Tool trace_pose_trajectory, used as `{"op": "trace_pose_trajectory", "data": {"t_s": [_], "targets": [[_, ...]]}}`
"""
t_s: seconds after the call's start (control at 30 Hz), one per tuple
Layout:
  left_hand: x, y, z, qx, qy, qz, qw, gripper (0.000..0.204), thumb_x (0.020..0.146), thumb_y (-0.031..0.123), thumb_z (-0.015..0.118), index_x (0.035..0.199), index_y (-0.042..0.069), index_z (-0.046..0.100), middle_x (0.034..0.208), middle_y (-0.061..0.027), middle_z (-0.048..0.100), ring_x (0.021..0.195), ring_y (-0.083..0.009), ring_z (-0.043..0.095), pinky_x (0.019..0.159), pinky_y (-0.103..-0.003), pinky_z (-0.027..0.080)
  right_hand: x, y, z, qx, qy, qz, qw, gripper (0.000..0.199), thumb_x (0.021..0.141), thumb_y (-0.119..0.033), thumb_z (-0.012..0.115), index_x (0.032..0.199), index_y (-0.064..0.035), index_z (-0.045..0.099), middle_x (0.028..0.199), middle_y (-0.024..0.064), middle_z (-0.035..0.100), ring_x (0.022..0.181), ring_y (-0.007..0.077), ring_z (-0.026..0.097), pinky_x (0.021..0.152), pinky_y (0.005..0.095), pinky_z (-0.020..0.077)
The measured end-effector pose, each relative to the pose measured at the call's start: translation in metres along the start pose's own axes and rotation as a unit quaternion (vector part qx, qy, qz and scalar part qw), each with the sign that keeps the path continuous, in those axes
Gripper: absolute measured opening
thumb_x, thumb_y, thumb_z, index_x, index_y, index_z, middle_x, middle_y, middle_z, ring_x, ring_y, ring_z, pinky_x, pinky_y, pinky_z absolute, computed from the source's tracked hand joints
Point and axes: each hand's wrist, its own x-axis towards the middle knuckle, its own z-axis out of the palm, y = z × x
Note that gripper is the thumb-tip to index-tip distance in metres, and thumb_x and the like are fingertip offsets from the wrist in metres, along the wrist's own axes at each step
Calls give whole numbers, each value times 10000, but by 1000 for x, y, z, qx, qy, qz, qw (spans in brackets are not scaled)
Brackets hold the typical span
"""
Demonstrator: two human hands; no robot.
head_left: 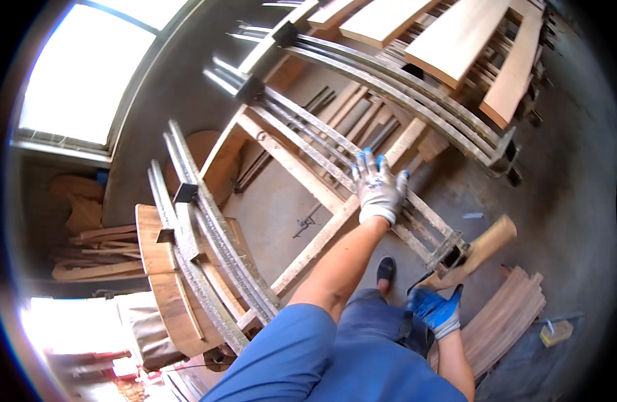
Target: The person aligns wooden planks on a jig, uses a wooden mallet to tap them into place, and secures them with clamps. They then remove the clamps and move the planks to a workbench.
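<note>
My left hand (377, 189), in a whitish glove with blue fingertips, lies palm down with fingers spread on the metal rails of a long bar clamp (308, 137). The clamp rests across a wooden frame (292, 164), and its screw end (449, 253) points toward my right side. Lower and to the right, my right hand (437, 309), in a blue glove, is closed around the near end of a pale length of wood (486, 246). That wood slants up and away past the screw end. Motion blur and the glove partly hide the grip.
More bar clamps lie to the left (215, 234) and beyond (395, 87). Pale boards (456, 40) rest at the far right, and curved wooden panels (164, 281) at the left. Stacked reddish strips (503, 321) and a yellow block (556, 333) sit at right. My shoe (386, 269) stands beside the frame.
</note>
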Motion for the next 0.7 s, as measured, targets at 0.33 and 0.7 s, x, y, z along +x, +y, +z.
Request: {"op": "trace_pose_trajectory", "data": {"t_s": [0.33, 0.7], "targets": [[-7, -7, 1, -28, 33, -1, 999, 753, 1006, 547, 511, 1511, -10, 477, 1664, -293, 232, 1563, -441, 163, 1269, -538, 105, -26, -142, 166, -290, -10, -293, 911, 1068, 869, -922, 306, 1104, 48, 686, 1036, 237, 718, 963, 385, 684, 972, 488, 534], [-6, -3, -2, -31, 36, 7, 999, 748, 1007, 539, 516, 1506, -18, 481, 1654, -295, 253, 1560, -446, 164, 1271, -534, 106, 47, -46, -14, -155, 154, -210, 953, 909, 920, -801, 451, 1342, -8, 587, 1331, 200, 626, 1218, 337, 593, 1096, 468, 471]]}}
